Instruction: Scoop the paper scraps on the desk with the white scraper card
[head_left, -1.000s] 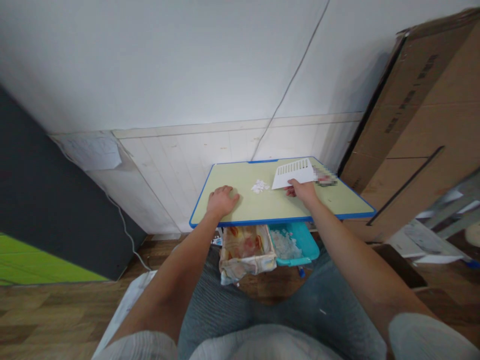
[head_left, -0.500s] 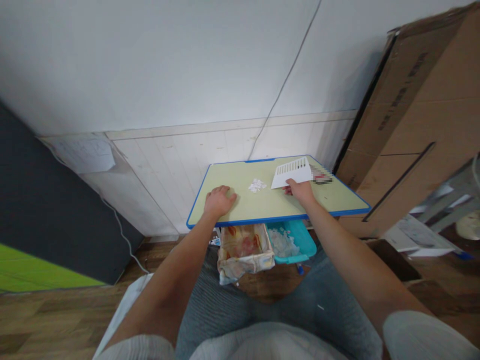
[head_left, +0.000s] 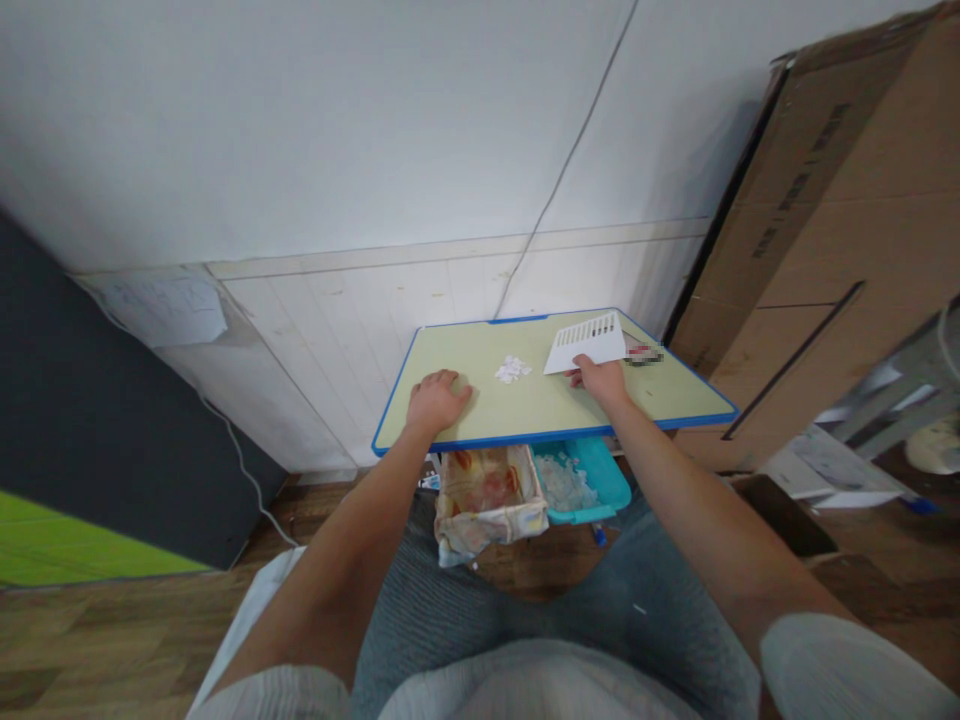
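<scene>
My right hand (head_left: 601, 380) grips a white card with rows of slots (head_left: 589, 342) by its near edge, thumb on top. The card is tilted above the right half of a pale yellow table with a blue rim (head_left: 480, 400). Resting flat on the table's left part is my left hand (head_left: 439, 400), its fingers spread and nothing in them. Between the hands lies a small heap of white pieces (head_left: 513, 369), too small to make out singly. Right of the card, a small blurred item with red on it (head_left: 643, 354) lies on the tabletop.
Below the table's front edge sit a lined box (head_left: 491, 520) and a turquoise tray (head_left: 611, 490) holding whitish bits. Tall cardboard boxes (head_left: 825, 230) stand at the right. Behind the table is a white wall (head_left: 337, 130) with a hanging cable (head_left: 577, 140).
The card has tipped slightly flatter in my right hand. My left hand stays in its place, and the view has shifted a little.
</scene>
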